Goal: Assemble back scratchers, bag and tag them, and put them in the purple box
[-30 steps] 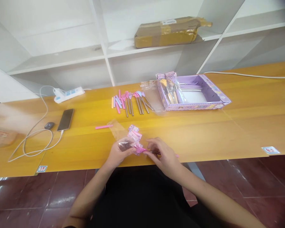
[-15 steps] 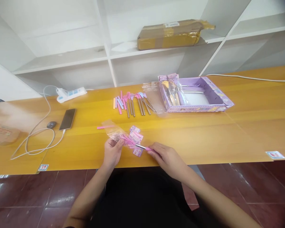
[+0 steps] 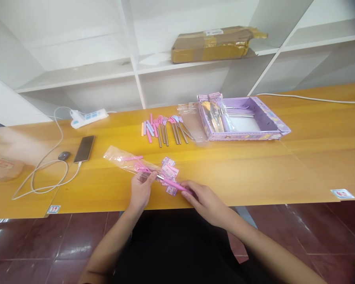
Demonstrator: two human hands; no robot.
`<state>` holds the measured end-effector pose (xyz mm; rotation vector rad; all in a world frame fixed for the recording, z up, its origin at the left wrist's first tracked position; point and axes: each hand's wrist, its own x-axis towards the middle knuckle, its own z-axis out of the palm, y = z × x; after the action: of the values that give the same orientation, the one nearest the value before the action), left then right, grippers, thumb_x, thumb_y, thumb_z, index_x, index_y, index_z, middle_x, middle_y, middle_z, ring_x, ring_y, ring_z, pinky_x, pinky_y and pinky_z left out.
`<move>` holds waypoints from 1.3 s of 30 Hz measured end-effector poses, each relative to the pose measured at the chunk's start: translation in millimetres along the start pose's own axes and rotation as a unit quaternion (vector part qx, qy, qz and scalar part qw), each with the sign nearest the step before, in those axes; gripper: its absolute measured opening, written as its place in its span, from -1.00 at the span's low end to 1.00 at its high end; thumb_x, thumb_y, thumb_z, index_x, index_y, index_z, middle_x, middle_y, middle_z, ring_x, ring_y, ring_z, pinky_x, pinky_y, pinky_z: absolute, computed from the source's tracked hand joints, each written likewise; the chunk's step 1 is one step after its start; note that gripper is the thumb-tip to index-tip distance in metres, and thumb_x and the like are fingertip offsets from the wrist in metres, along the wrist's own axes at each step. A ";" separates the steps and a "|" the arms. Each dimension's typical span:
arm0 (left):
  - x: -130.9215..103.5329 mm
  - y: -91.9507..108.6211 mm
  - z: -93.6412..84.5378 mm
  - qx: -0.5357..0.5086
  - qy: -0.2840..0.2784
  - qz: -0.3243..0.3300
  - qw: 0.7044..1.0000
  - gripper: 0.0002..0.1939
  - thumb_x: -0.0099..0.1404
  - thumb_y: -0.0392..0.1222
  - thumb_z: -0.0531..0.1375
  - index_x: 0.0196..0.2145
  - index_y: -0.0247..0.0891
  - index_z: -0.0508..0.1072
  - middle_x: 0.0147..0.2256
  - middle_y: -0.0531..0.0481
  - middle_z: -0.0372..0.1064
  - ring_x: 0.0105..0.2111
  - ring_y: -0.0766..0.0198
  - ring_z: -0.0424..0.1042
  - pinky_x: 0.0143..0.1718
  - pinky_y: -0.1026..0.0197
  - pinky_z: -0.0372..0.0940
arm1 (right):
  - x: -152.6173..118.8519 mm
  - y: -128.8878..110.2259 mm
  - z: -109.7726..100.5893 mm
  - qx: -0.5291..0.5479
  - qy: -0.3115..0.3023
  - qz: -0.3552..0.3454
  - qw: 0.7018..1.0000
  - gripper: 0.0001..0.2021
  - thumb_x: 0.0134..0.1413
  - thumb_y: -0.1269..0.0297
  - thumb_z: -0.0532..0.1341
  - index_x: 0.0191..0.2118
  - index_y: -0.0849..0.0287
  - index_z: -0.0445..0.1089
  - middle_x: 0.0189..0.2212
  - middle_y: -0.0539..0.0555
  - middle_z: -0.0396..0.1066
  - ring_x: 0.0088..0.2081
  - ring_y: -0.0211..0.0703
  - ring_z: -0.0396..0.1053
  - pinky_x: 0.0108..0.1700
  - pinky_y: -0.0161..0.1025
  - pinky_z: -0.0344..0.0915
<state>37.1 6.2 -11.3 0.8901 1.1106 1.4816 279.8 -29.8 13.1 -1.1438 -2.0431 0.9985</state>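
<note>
My left hand point(image 3: 141, 192) pinches the mouth of a clear plastic bag point(image 3: 114, 154). Inside the bag lies the pink claw-shaped head of a back scratcher point(image 3: 175, 184), whose metal shaft and pink handle stick out to the right. The handle's end is between the closed fingers of my right hand point(image 3: 206, 201). Under the scratcher several printed purple-pink cards point(image 3: 169, 169) are spread on the table. A loose pink tube point(image 3: 136, 157) shows beside and partly through the bag.
Behind my hands lie several metal scratcher rods with coloured heads point(image 3: 165, 130) and several coloured tubes point(image 3: 149, 128). A purple box point(image 3: 242, 136) holds bagged scratchers. At left are a phone point(image 3: 84, 149), a mouse point(image 3: 64, 155), cables and a power strip point(image 3: 89, 118). A taped carton point(image 3: 213, 45) sits on the shelf.
The scratcher's head has gone further left into the bag, my right hand pushing the handle. The bag now stretches out flat to the left over the pink tube.
</note>
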 end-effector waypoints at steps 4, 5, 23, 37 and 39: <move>2.2 6.0 1.9 -0.053 0.047 0.010 0.997 -0.62 0.06 0.03 0.60 -0.31 -0.25 0.63 -0.33 0.03 0.63 -0.30 0.30 0.59 -0.14 0.26 0.48 | -7.3 4.5 -9.0 0.078 -0.052 -0.023 0.995 -0.67 0.62 0.23 -0.05 0.34 0.05 0.18 -0.15 0.08 0.52 -0.28 -0.20 0.47 -0.22 -0.23 0.50; 2.2 7.6 2.5 -0.064 0.054 0.008 0.996 -0.61 0.05 0.02 0.61 -0.31 -0.25 0.63 -0.33 0.03 0.62 -0.30 0.31 0.59 -0.14 0.27 0.47 | -8.7 5.6 -10.6 0.096 -0.063 -0.035 0.993 -0.67 0.62 0.25 -0.06 0.35 0.04 0.14 -0.08 0.11 0.52 -0.24 -0.20 0.49 -0.17 -0.22 0.52; 1.7 9.4 -1.5 -0.060 -0.001 -0.041 0.997 -0.62 0.02 0.02 0.61 -0.34 -0.27 0.66 -0.36 -0.02 0.62 -0.36 0.28 0.56 -0.24 0.25 0.48 | -10.2 13.7 -10.2 0.069 0.084 -0.091 0.990 -0.94 0.51 0.30 0.16 0.00 0.04 0.34 -0.23 0.03 0.45 -0.29 -0.19 0.48 -0.22 -0.22 0.49; -13.5 15.0 8.9 0.129 -0.340 -0.081 0.928 -0.70 0.33 0.05 0.42 -0.21 -0.26 0.71 -0.22 -0.16 0.67 -0.19 0.04 0.63 -0.06 0.04 0.52 | -3.6 15.4 11.4 0.067 0.093 -0.102 0.988 -0.73 0.42 0.29 0.30 0.14 0.02 0.31 -0.07 0.12 0.36 -0.28 -0.18 0.43 -0.21 -0.12 0.52; -13.7 15.8 8.4 0.137 -0.371 -0.087 0.914 -0.69 0.33 0.02 0.43 -0.15 -0.30 0.69 -0.17 -0.16 0.66 -0.14 0.07 0.62 -0.03 0.08 0.49 | -4.1 15.3 13.6 0.051 0.093 -0.105 0.989 -0.59 0.39 0.27 0.33 0.25 0.00 0.27 0.01 0.18 0.34 -0.21 -0.11 0.45 -0.17 -0.06 0.54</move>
<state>42.9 -6.2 6.5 1.3616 0.7927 0.7242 277.9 -32.5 -7.5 -0.9124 -1.8965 0.8491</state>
